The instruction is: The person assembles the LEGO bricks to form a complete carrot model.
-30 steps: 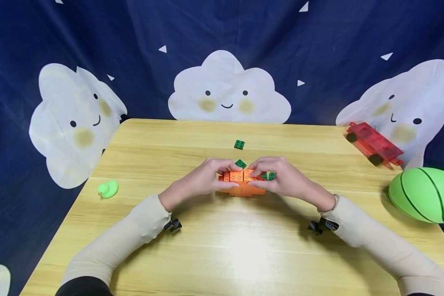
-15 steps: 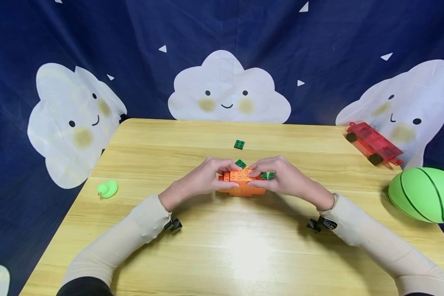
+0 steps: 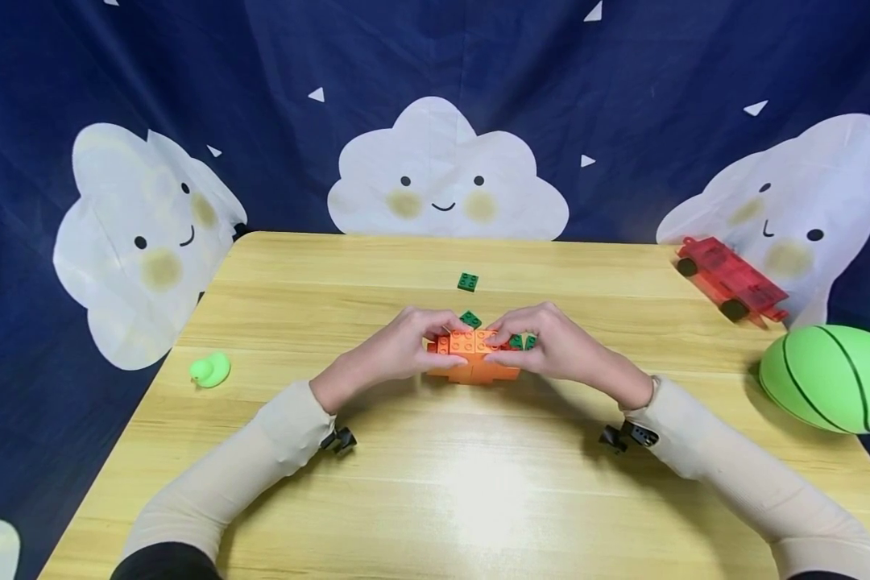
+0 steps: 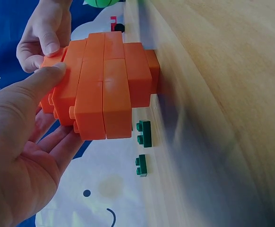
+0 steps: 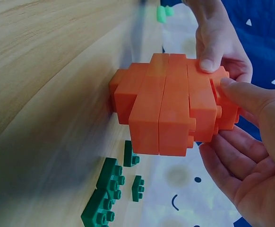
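In the head view, a stepped build of orange toy building bricks [image 3: 473,372] stands at the middle of the table. My left hand [image 3: 404,345] pinches the left part of its top layers, thumb on the near face and fingers behind. From the other side, my right hand [image 3: 547,342] holds the right part the same way. The left wrist view shows my left thumb [image 4: 50,80] against the upper orange bricks, with studs on the steps. Beyond the build lie a green brick [image 3: 470,320] close behind and a second green brick [image 3: 467,282] farther back.
Two more green bricks [image 5: 102,203] lie near my right hand. A light green toy duck [image 3: 212,370] sits at the table's left. At the right are a green ball [image 3: 830,379] and a red toy car [image 3: 732,278]. A dark blue cloud-patterned curtain [image 3: 275,177] hangs behind the table [image 3: 348,282].
The two topmost orange bricks, with a thin gap between them a second ago, now look flush. Both hands keep their hold in nearly the same place.
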`<state>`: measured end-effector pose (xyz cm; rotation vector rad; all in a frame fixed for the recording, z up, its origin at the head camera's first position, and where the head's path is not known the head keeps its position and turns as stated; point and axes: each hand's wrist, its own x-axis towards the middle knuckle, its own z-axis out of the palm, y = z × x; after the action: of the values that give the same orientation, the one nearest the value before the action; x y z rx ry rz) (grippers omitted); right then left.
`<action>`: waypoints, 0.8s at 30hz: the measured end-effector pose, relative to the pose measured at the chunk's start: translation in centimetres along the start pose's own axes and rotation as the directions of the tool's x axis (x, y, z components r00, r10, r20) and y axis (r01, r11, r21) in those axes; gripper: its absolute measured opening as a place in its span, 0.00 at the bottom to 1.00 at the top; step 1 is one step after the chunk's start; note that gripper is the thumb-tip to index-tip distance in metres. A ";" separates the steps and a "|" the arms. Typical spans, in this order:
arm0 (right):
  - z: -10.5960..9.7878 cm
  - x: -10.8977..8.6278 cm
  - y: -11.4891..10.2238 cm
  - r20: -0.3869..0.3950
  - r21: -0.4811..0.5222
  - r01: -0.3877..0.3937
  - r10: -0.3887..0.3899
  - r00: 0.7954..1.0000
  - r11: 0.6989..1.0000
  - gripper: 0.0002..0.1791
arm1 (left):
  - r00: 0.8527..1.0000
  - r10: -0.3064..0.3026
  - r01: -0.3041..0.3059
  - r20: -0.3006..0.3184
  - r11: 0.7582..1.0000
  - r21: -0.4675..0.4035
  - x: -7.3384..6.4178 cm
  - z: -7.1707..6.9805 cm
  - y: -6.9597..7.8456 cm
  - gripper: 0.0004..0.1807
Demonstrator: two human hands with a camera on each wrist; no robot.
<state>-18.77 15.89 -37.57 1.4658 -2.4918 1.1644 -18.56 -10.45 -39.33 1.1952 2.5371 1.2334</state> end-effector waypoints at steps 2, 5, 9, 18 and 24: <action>0.0 0.0 0.0 0.001 -0.005 0.004 -0.004 1.000 1.000 0.04 | 1.000 -0.004 0.004 0.002 1.000 -0.003 0.0 0.0 0.0 0.19; -0.1 0.1 0.0 0.006 -0.008 0.004 -0.004 1.000 1.000 0.04 | 1.000 -0.005 0.005 0.003 1.000 -0.007 0.0 0.0 0.0 0.19; -0.3 0.2 -0.1 0.019 0.002 -0.008 0.007 1.000 1.000 0.03 | 1.000 -0.001 0.001 0.001 1.000 -0.006 0.0 0.0 0.0 0.18; -0.5 0.4 -0.2 0.048 0.010 -0.016 0.015 0.999 1.000 0.03 | 1.000 -0.001 0.001 -0.001 1.000 -0.011 0.0 0.0 -0.2 0.18; -0.5 0.5 -0.2 0.056 0.021 -0.025 0.023 0.998 0.999 0.05 | 1.000 0.002 -0.002 -0.007 1.000 -0.017 0.0 0.1 -0.2 0.17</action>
<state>-19.05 15.81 -36.93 1.4982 -2.5480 1.1735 -18.63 -10.49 -39.53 1.1929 2.5261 1.2593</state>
